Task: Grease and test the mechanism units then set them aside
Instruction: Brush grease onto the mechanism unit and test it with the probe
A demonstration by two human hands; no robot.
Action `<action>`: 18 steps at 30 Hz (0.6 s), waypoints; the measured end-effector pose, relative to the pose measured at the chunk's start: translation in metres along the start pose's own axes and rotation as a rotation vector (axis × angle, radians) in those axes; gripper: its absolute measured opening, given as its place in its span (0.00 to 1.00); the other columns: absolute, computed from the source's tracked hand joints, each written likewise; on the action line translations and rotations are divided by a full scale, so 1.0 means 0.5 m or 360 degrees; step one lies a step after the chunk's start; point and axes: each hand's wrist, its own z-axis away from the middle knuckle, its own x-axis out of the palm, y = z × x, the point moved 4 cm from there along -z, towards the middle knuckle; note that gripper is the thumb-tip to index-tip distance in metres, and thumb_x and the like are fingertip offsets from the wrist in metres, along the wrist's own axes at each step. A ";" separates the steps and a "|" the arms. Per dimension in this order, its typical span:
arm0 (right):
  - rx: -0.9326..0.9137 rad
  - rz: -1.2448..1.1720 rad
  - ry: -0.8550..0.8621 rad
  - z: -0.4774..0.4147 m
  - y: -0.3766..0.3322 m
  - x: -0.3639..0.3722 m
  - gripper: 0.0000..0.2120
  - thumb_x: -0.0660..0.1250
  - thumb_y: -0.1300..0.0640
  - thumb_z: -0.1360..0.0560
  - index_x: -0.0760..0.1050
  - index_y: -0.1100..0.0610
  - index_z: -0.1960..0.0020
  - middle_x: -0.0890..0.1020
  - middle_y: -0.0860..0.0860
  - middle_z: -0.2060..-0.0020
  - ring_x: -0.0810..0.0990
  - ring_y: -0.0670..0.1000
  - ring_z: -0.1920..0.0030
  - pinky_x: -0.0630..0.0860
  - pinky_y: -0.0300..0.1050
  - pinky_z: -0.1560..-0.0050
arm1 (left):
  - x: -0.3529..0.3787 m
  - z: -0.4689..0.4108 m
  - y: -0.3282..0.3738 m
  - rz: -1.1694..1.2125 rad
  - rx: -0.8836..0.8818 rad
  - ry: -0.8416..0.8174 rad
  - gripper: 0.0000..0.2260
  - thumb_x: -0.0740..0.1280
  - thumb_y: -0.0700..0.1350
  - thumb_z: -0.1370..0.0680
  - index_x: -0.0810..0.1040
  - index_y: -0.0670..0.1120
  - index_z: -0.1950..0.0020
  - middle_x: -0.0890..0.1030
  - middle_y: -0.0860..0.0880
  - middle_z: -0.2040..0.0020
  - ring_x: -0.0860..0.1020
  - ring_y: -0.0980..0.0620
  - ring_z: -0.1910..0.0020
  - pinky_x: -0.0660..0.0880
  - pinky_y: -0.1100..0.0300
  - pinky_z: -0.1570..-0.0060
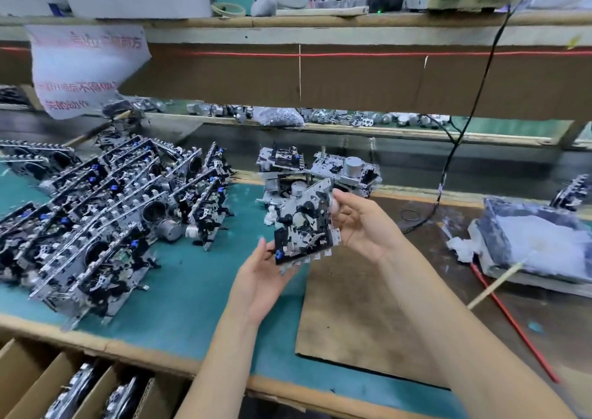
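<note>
Right now, one silver-and-black metal mechanism unit [304, 226] is hanging tilted between both hands, its gear side facing the camera. The left hand [261, 274] is cupping the lower left corner, thumb lying along the edge and fingers curling beneath. The right hand [362, 226] is gripping the upper right edge, thumb on the front and fingers wrapping behind.

Left of the left hand, a large heap of matching units [96, 210] is leaning in rows, too many and too overlapped for counting. Just beyond the fingertips, a small cluster of units [320, 170] is sitting; at least two are showing, one carrying a silver cylindrical motor. Below the left forearm, two more units are standing in a divided brown cardboard box [38, 377]. Well to the right of the right hand, one grey shallow tray of white grease [538, 245] is resting, with one pale wooden stick [493, 285] leaning on its near edge and one thin red rod [512, 319] lying beside it.

The held unit is hovering over the seam where the green bench mat [192, 290] is meeting one flat brown cardboard sheet [358, 316]. Bare mat is showing between the left forearm and the heap, and bare cardboard is lying under the right forearm. One black cable [448, 168] is dropping to the bench beyond the right hand.
</note>
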 end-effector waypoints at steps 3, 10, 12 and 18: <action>0.0132 0.0111 -0.0098 -0.014 0.010 0.000 0.06 0.64 0.58 0.25 0.77 0.60 0.57 0.82 0.52 0.68 0.80 0.47 0.68 0.81 0.42 0.60 | 0.005 0.004 0.002 0.0086 0.0029 -0.0011 0.13 0.77 0.45 0.38 0.86 0.40 0.57 0.84 0.42 0.52 0.83 0.46 0.55 0.79 0.51 0.52; -0.0334 0.2434 0.0551 -0.064 -0.003 -0.076 0.14 0.55 0.60 0.21 0.72 0.66 0.62 0.76 0.60 0.64 0.74 0.57 0.61 0.68 0.45 0.62 | -0.027 0.002 0.004 0.0180 0.0103 0.0247 0.26 0.52 0.40 0.18 0.85 0.42 0.67 0.85 0.45 0.61 0.83 0.50 0.65 0.79 0.58 0.64; -0.0297 0.2739 0.0453 -0.071 0.024 -0.082 0.13 0.58 0.56 0.21 0.74 0.65 0.55 0.76 0.59 0.57 0.75 0.58 0.56 0.69 0.47 0.58 | -0.026 0.002 0.005 0.0210 0.0110 0.0250 0.25 0.53 0.41 0.19 0.85 0.41 0.67 0.85 0.44 0.60 0.83 0.49 0.63 0.79 0.57 0.61; -0.0392 0.3171 0.0424 -0.079 0.051 -0.088 0.15 0.62 0.50 0.22 0.74 0.62 0.45 0.74 0.58 0.47 0.74 0.59 0.46 0.70 0.49 0.51 | -0.035 0.001 0.005 0.0267 0.0116 0.0273 0.23 0.54 0.43 0.19 0.85 0.40 0.64 0.84 0.43 0.57 0.77 0.46 0.55 0.70 0.54 0.51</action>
